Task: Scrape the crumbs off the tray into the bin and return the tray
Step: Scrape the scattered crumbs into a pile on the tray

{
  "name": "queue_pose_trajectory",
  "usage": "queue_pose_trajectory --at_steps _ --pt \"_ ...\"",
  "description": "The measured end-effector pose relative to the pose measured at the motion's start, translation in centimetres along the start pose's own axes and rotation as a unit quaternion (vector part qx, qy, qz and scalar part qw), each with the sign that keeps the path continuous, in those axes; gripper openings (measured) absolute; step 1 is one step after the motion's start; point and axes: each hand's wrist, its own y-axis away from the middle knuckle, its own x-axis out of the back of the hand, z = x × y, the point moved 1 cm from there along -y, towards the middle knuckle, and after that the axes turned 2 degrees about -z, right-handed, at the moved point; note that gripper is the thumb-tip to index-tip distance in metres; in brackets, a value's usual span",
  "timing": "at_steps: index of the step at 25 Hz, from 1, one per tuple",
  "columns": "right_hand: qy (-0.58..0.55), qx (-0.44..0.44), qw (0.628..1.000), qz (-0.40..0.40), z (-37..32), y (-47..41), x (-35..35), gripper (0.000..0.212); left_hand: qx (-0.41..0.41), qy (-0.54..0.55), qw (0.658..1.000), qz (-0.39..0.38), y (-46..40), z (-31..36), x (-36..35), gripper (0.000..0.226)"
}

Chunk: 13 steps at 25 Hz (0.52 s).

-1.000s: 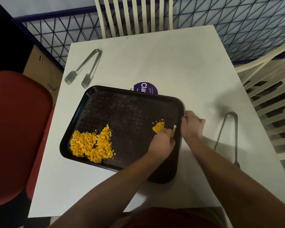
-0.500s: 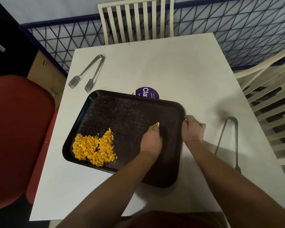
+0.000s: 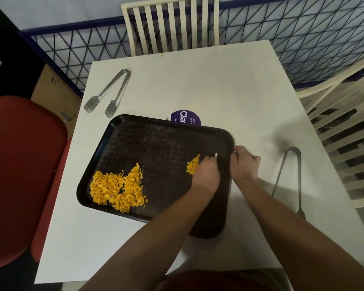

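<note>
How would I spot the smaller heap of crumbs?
Find the black tray on the white table. Near its right end, a few orange crumbs lie just left of the left hand. The far bigger pile fills the tray's left corner.

café or canteen seating: white table (image 3: 218,85), slatted chairs (image 3: 170,24), serving tongs (image 3: 107,95), black tray (image 3: 155,143).

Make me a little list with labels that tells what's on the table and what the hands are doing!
table: white table
tray: black tray, partly over a purple sticker
big crumb pile: orange, at the tray's near left
small crumb pile: by the left hand
left hand: on the tray, holding a small white thing, touching the small pile
right hand: grips the tray's right rim
tongs: one pair far left, one pair right
bin: not in view
</note>
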Motion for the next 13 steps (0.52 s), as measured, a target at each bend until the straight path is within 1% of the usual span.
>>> queue_pose_trajectory --at_steps 3,7,9,11,13 --pt "-0.002 -0.001 1.0 0.001 0.1 -0.1 -0.2 0.028 0.033 -0.021 0.999 0.034 0.3 -1.6 0.7 0.027" --pt "-0.01 0.0 1.0 0.005 0.1 0.0 -0.3 0.029 0.01 -0.011 0.998 0.055 -0.4 -3.5 3.1 0.021" --pt "-0.01 0.003 1.0 0.013 0.2 -0.1 -0.3 0.036 -0.001 -0.02 0.997 0.077 -2.7 -4.9 4.8 0.024" --pt "-0.004 0.003 1.0 0.015 0.2 -0.2 -0.4 0.046 -0.009 -0.065 0.995 0.069 -4.9 -6.6 6.2 0.029" --pt "-0.006 0.001 1.0 0.014 0.1 -0.2 -0.4 0.042 -0.018 -0.115 0.993 0.027 -6.6 -7.9 6.9 0.035"
